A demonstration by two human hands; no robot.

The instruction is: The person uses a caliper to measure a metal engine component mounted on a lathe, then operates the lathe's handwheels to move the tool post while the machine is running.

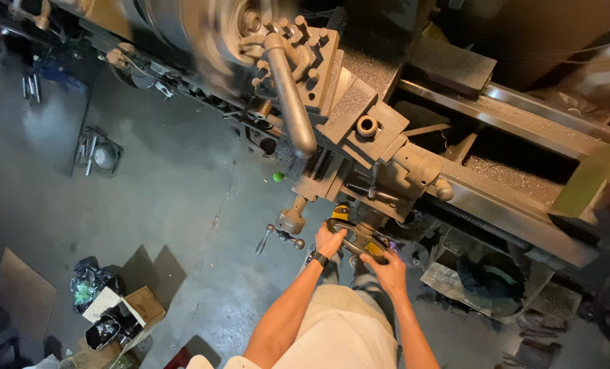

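Observation:
I stand at a large grey metal lathe [414, 164] and look straight down. My left hand [329, 240], with a dark watch at the wrist, grips one side of the carriage handwheel [357, 237]. My right hand [387, 268] grips the other side of the same wheel. Above them a long tool-post lever [291, 96] points toward me. The chuck [209, 34] at the top is blurred with spinning. A small crank handle [281, 236] sticks out just left of my left hand.
The concrete floor [148, 205] spreads to the left, with a cardboard box of dark parts [117, 318] at lower left and metal pieces [96, 154] farther up. The lathe bed [524, 130] runs right. A dark bin [496, 280] sits under it.

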